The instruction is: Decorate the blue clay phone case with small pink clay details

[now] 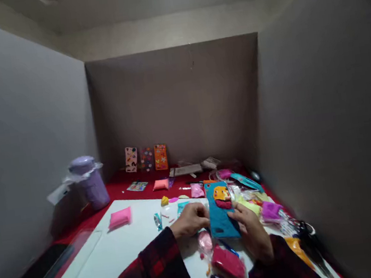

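A teal phone case (pixel 223 224) is held tilted up above the white board, its decorated face toward me. On it sits a yellow-orange clay figure (pixel 220 192) with a dark red lower part. My right hand (pixel 252 228) grips the case's right edge, thumb on the front. At the left edge, my left hand (pixel 192 220) has its fingers closed together against the case; their tips are partly hidden. Just below lie a round pink clay piece (pixel 205 241), a crimson clay pack (pixel 227 262) and a blue tool (pixel 230 248), partly covered.
Three decorated phone cases (pixel 160 157) lean on the back wall. A purple tumbler (pixel 90 183) stands left. Pink clay packs, one on the white board (pixel 120 218), lie about. Clay bags (pixel 271 212) and black-handled scissors (pixel 305 232) crowd the right. Grey partitions enclose three sides.
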### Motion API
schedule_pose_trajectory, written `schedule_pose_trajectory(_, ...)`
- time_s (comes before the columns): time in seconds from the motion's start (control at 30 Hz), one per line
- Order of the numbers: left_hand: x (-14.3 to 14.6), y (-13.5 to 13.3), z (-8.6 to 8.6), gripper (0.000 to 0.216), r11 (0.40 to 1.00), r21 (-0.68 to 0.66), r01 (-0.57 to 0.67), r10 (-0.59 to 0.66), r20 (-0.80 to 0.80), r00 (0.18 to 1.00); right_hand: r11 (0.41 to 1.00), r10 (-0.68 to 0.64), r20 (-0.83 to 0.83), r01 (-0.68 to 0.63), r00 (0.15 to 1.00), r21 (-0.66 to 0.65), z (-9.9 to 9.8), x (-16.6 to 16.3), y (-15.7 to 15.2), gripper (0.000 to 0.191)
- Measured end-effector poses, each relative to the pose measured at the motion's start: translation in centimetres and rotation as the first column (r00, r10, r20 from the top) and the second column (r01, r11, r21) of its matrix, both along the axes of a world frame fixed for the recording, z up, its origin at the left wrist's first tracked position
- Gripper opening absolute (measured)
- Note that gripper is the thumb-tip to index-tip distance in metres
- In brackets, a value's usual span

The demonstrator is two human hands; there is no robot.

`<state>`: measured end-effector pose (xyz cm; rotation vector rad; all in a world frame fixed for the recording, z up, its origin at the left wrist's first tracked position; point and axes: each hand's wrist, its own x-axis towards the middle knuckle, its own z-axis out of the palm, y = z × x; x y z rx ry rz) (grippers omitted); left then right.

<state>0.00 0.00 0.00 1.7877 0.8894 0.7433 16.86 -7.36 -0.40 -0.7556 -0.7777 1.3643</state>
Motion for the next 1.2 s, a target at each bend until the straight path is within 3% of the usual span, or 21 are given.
schedule_pose_trajectory(0.3,0.0,-0.1,0.7,0.013,0.992,-0.072,-0.100,0.112,0.174,0.978,0.999,-0.027,-0.036,0.025,0.999,-0.042,0.2,-0.1,0.1,0.028)
schedule_pose_trajectory(0.67,-0.2,-0.8,2.3,0.018,0.952,-0.111,-0.286,0.307,0.362,0.880,0.998,-0.053,-0.078,0.056,0.996,0.040,0.5,-0.3,0.0,0.030)
schedule_pose_trajectory(0.93,-0.4,-1.6,2.8,0.031,0.933,-0.245,-0.263,0.345,0.409,0.845,0.994,-0.055,-0.066,0.061,0.996,0.090,0.5,0.0,0.0,0.031)
schedule_pose_trajectory(1.2,-0.9,-1.8,3.7,0.035,0.949,-0.246,-0.196,0.295,0.482,0.825,0.990,-0.020,-0.005,0.020,1.000,0.137,0.1,-0.2,0.1,0.031)
